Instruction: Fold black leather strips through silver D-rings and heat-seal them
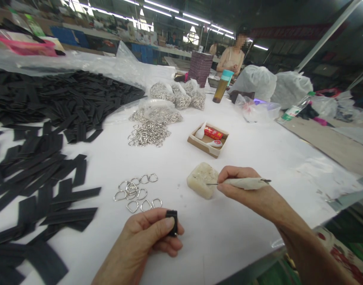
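My left hand [151,231] pinches a small folded piece of black strap [172,221] between thumb and fingers, low over the white table. In my right hand [243,190] is an awl [243,182] with a pale wrapped handle, held like a pen. Its thin metal tip points left, at the face of a yellowish-white block that looks like wax [201,180]; I cannot tell whether they touch. Several loose metal D-rings [132,192] lie just beyond my left hand. Behind them is a larger heap of D-rings [148,133].
Black strap pieces [65,95] are piled along the left. A shallow box [203,148] holds a red packet and white items. Farther back stand bags of rings [181,99], a tea-coloured bottle [222,87] and a clear bottle [296,107]. Another person [232,59] is across the table.
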The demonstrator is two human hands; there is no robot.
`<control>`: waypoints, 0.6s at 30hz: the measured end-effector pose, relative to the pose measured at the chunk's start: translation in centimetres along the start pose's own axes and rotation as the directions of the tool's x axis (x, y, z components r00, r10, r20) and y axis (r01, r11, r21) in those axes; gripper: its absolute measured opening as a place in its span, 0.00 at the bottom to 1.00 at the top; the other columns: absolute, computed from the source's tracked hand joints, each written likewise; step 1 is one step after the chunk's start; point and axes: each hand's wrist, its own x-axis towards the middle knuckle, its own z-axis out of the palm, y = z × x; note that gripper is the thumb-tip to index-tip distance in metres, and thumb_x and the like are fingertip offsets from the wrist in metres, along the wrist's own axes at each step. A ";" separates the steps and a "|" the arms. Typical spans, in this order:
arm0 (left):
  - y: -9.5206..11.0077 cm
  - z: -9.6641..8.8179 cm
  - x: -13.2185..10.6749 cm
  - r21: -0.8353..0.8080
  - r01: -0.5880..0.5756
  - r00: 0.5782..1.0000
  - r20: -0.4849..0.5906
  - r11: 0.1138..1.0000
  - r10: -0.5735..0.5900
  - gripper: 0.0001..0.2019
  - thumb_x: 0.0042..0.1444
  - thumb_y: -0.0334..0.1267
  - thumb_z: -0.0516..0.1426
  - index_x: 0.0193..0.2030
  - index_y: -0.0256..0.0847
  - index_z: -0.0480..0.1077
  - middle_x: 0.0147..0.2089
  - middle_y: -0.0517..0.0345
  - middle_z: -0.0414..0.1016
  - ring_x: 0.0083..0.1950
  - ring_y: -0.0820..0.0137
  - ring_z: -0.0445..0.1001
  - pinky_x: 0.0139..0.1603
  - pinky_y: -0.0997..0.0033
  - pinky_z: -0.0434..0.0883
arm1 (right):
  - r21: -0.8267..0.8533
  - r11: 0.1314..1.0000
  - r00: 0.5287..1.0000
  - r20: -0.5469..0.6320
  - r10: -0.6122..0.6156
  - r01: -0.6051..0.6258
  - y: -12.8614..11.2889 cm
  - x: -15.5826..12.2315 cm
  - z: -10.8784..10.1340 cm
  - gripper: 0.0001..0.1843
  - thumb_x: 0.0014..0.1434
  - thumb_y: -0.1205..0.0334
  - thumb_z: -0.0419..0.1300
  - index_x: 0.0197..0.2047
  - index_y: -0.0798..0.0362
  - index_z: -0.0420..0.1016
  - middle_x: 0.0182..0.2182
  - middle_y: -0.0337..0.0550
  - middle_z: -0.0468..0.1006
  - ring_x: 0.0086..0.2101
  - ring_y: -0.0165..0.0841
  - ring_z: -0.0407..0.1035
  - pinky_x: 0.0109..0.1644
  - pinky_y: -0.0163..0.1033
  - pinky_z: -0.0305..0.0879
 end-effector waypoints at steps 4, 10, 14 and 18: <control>0.1 0.1 -0.1 -0.001 0.004 1.000 0.004 1.000 -0.004 0.10 0.48 0.41 0.62 0.26 0.35 0.76 0.25 0.52 0.77 0.24 0.73 0.72 0.28 0.77 0.69 | 0.010 1.000 1.000 0.007 0.007 -0.007 -0.1 -0.4 0.6 0.02 0.53 0.67 0.56 0.29 0.53 0.69 0.18 0.31 0.60 0.20 0.25 0.51 0.20 0.29 0.45; -0.3 -0.1 0.1 0.004 -0.005 1.000 0.020 1.000 0.005 0.10 0.49 0.41 0.61 0.27 0.35 0.77 0.27 0.51 0.77 0.24 0.72 0.72 0.28 0.77 0.69 | -0.070 0.997 1.000 -0.017 -0.021 0.020 -0.6 -1.5 0.3 0.03 0.53 0.68 0.55 0.30 0.52 0.69 0.18 0.31 0.61 0.20 0.25 0.53 0.21 0.29 0.48; -0.3 -0.1 0.2 0.005 -0.009 1.000 0.015 1.000 0.009 0.10 0.49 0.41 0.61 0.27 0.35 0.77 0.27 0.52 0.77 0.24 0.73 0.72 0.28 0.77 0.69 | -0.041 0.999 0.998 -0.056 -0.005 0.003 -0.6 -1.4 0.2 0.02 0.53 0.66 0.56 0.31 0.51 0.69 0.18 0.31 0.61 0.20 0.25 0.52 0.20 0.30 0.47; -0.1 0.0 0.0 -0.002 0.006 1.000 0.004 1.000 -0.006 0.10 0.47 0.41 0.62 0.26 0.35 0.77 0.25 0.52 0.77 0.23 0.73 0.71 0.27 0.78 0.69 | -0.001 1.000 0.998 -0.056 0.024 -0.024 -0.5 -0.7 0.4 0.02 0.53 0.66 0.56 0.30 0.52 0.69 0.18 0.31 0.59 0.20 0.25 0.50 0.20 0.30 0.45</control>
